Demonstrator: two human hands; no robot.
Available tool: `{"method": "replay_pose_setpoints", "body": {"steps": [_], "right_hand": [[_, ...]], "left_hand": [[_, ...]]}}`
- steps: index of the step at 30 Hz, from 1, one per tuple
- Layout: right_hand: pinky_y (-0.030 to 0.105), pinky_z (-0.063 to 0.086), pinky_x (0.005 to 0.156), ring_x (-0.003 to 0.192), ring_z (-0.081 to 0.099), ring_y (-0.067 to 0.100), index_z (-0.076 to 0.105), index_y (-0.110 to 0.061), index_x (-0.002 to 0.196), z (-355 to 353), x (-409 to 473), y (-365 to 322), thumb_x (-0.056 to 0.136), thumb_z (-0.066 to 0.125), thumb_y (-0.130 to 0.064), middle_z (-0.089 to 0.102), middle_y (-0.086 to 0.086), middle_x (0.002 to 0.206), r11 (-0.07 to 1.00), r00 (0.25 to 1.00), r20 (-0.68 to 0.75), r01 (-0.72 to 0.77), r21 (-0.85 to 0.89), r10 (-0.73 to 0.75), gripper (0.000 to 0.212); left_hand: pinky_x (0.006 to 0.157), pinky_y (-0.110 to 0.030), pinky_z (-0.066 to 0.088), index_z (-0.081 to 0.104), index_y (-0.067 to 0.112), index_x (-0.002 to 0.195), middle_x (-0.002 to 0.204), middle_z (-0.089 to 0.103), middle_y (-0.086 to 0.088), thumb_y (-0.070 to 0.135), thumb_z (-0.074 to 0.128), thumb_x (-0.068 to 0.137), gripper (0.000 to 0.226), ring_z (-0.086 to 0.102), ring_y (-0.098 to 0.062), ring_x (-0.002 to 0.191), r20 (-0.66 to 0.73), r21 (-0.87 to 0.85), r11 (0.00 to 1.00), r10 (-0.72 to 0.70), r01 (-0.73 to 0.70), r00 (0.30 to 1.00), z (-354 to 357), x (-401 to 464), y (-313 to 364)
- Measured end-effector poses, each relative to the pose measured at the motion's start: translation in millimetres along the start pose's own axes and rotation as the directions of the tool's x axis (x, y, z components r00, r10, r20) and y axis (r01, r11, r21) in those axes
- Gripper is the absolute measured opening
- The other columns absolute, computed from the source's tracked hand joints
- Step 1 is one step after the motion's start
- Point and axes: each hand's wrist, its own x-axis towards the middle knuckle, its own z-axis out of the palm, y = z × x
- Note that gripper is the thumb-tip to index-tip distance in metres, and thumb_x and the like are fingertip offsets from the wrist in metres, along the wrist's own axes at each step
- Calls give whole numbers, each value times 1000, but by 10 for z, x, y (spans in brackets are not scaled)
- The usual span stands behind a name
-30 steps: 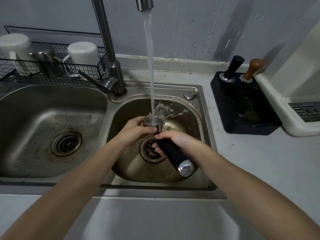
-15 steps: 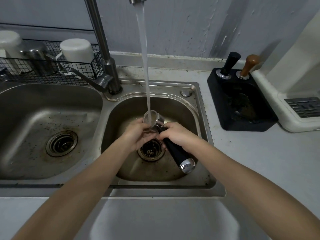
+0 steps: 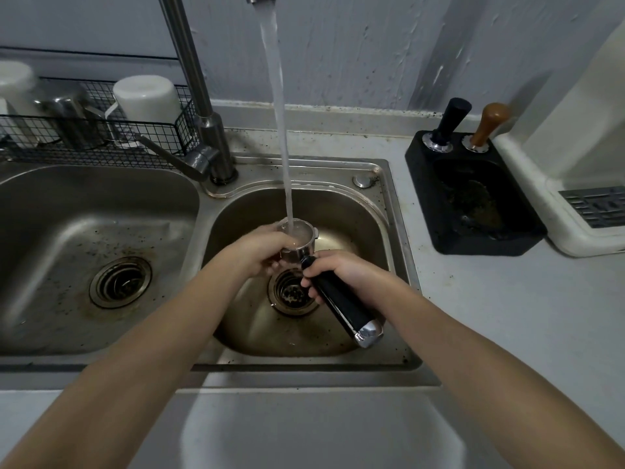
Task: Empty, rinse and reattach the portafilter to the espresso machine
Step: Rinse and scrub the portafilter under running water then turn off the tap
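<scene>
The portafilter [image 3: 341, 304] has a black handle with a chrome end cap and a steel basket head [image 3: 299, 236]. It is held over the right sink basin [image 3: 355, 214], above the drain [image 3: 292, 292]. My right hand [image 3: 338, 269] grips the handle close to the head. My left hand [image 3: 260, 250] wraps the left side of the basket. Water from the tap [image 3: 279, 106] pours straight into the upturned basket. The white espresso machine [image 3: 581, 184] stands at the right edge of the view.
A black knock box [image 3: 473, 198] holding two tampers, one black [image 3: 448, 125] and one wooden-handled [image 3: 487, 125], sits on the counter to the right. The faucet [image 3: 199, 106] rises between the basins. A wire rack [image 3: 94, 137] with mugs and a steel jug stands behind the left basin [image 3: 67, 231].
The basket was tipped a moment ago and is now upright under the stream, filling with water. My hands sit a little higher above the drain and my left hand still wraps the head.
</scene>
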Motion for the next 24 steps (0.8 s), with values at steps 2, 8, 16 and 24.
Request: {"method": "replay_pose_setpoints", "body": {"steps": [2,8,16,24], "right_hand": [[21,51,45,50,62,12,57,-8,84,-5,0,-2,83,53,-2,62,7,72,1000,1000,16,7,-30,-7,8],[20,50,44,49,60,10,53,-7,87,52,2,0,82,51,1,58,8,72,990,999,44,32,-135,-26,9],[20,47,40,42,55,11,54,-9,80,15,-24,-53,80,53,6,54,10,62,988,997,-33,63,-143,-68,15],[15,46,38,37,57,6,53,-11,74,116,11,-121,82,52,3,61,0,48,981,996,-7,85,-173,-87,16]], "left_hand": [[28,-12,29,47,21,127,44,58,0,0,53,81,51,44,-5,35,55,30,1000,-11,9,998,-59,-13,19],[29,-14,30,61,17,97,49,63,-1,14,56,86,13,51,-7,32,-85,84,993,93,-86,992,-88,-38,-17],[37,-14,46,56,26,100,81,59,-8,-5,52,83,36,59,-11,54,-18,-317,946,60,-63,998,84,-54,-44],[35,-17,47,56,11,109,81,60,-10,21,52,91,21,61,-10,46,-166,-323,939,64,-116,984,135,-71,-79]]}}
